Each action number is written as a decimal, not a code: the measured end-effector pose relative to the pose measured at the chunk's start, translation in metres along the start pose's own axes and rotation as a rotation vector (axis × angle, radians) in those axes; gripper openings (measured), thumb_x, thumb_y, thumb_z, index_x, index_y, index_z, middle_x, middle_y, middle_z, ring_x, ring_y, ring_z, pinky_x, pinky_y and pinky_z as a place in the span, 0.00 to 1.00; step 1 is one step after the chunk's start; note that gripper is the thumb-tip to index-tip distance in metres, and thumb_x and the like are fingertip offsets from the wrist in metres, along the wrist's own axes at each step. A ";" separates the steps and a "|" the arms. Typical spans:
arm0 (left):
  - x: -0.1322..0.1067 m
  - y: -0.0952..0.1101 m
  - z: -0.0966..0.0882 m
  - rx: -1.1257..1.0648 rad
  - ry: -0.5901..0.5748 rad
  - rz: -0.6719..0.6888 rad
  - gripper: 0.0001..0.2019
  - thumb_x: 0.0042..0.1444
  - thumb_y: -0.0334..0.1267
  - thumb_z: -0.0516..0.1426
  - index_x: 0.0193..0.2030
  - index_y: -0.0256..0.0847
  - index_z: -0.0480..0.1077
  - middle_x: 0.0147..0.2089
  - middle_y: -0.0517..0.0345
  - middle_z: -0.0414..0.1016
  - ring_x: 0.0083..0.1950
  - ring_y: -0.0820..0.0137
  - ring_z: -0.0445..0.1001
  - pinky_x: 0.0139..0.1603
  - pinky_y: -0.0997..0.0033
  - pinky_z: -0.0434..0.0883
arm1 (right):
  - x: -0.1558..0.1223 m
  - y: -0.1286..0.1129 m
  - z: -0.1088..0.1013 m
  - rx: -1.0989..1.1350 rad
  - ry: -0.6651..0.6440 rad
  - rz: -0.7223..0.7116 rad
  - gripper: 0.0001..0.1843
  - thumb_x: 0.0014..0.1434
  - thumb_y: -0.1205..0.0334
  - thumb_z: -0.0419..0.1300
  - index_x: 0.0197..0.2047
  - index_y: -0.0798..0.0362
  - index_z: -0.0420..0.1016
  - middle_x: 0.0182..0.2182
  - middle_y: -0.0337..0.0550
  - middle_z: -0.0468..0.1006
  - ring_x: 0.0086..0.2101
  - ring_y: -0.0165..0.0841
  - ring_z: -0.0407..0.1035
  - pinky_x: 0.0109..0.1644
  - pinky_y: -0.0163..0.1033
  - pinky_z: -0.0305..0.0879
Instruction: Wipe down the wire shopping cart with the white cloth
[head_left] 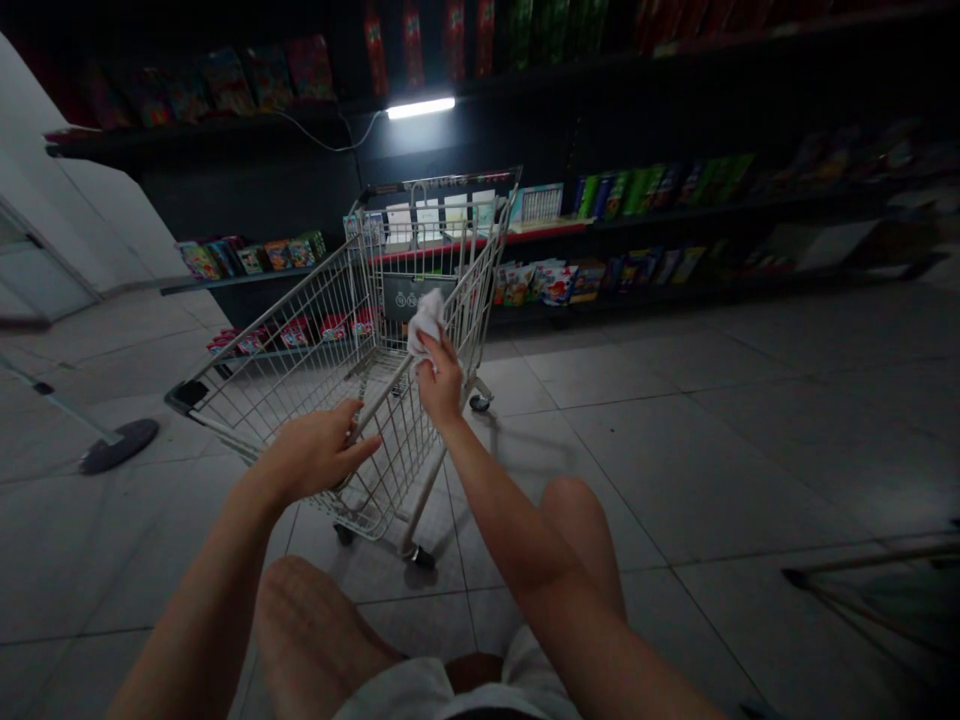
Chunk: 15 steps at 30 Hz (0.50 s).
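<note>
Right hand (439,380) clenches a white cloth (426,322), bunched just above the cart (435,182); left hand (315,452) curls around the cart's side wires (285,350), steadying it; a tight bunch avoids snagging

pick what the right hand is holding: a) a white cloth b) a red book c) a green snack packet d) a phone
a, the right hand grips a crumpled white cloth beside the wire side of the shopping cart.
</note>
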<state>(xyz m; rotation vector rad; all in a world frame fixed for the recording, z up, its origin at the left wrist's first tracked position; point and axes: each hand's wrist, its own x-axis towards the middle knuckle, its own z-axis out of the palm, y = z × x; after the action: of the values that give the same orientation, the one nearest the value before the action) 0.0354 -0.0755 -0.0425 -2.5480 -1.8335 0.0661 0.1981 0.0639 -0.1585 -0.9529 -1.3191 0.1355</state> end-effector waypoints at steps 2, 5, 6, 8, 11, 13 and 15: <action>0.011 0.017 0.001 0.003 0.032 -0.054 0.22 0.65 0.48 0.44 0.57 0.36 0.61 0.44 0.46 0.79 0.45 0.58 0.78 0.42 0.63 0.69 | -0.017 0.009 0.014 0.015 -0.038 -0.003 0.29 0.60 0.69 0.46 0.63 0.54 0.66 0.65 0.50 0.62 0.65 0.35 0.57 0.67 0.44 0.59; 0.024 0.037 0.006 0.079 0.054 -0.169 0.17 0.65 0.38 0.42 0.55 0.32 0.61 0.43 0.40 0.79 0.45 0.55 0.79 0.42 0.59 0.71 | -0.088 0.036 0.024 0.010 -0.077 0.111 0.29 0.60 0.67 0.45 0.64 0.57 0.65 0.63 0.53 0.65 0.63 0.36 0.60 0.66 0.46 0.60; 0.027 0.040 0.008 0.108 0.056 -0.195 0.16 0.65 0.35 0.41 0.54 0.31 0.61 0.42 0.39 0.79 0.44 0.54 0.79 0.41 0.58 0.72 | -0.118 0.046 0.025 0.006 -0.107 0.175 0.29 0.60 0.67 0.45 0.63 0.58 0.66 0.63 0.55 0.66 0.64 0.38 0.59 0.67 0.48 0.59; 0.029 0.041 0.012 0.151 0.060 -0.214 0.16 0.64 0.31 0.39 0.53 0.32 0.61 0.40 0.39 0.79 0.43 0.53 0.80 0.39 0.57 0.72 | -0.177 0.065 0.023 0.032 -0.165 0.342 0.30 0.56 0.67 0.47 0.62 0.59 0.67 0.62 0.56 0.67 0.64 0.39 0.59 0.67 0.49 0.59; 0.029 0.037 0.013 0.165 0.054 -0.215 0.16 0.64 0.30 0.39 0.53 0.34 0.60 0.40 0.40 0.79 0.42 0.53 0.80 0.40 0.56 0.73 | -0.246 0.076 0.026 0.197 -0.157 0.664 0.28 0.51 0.65 0.52 0.56 0.57 0.73 0.55 0.54 0.73 0.58 0.40 0.67 0.65 0.48 0.61; 0.027 0.035 0.013 0.169 0.058 -0.222 0.15 0.65 0.31 0.39 0.53 0.35 0.60 0.40 0.41 0.79 0.42 0.54 0.80 0.40 0.56 0.74 | -0.271 0.070 0.034 0.310 -0.124 0.815 0.26 0.50 0.62 0.54 0.52 0.57 0.74 0.47 0.51 0.79 0.50 0.40 0.73 0.57 0.47 0.68; 0.026 0.034 0.013 0.185 0.070 -0.220 0.14 0.65 0.31 0.39 0.52 0.36 0.61 0.40 0.41 0.79 0.41 0.54 0.80 0.40 0.57 0.74 | -0.279 0.059 0.044 0.392 -0.119 0.866 0.23 0.53 0.58 0.53 0.51 0.55 0.74 0.37 0.47 0.81 0.42 0.38 0.76 0.47 0.45 0.73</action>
<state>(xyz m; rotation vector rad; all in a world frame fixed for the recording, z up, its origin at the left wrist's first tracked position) 0.0752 -0.0618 -0.0575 -2.1879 -1.9662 0.1364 0.1013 -0.0393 -0.4099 -1.1228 -0.8553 1.0866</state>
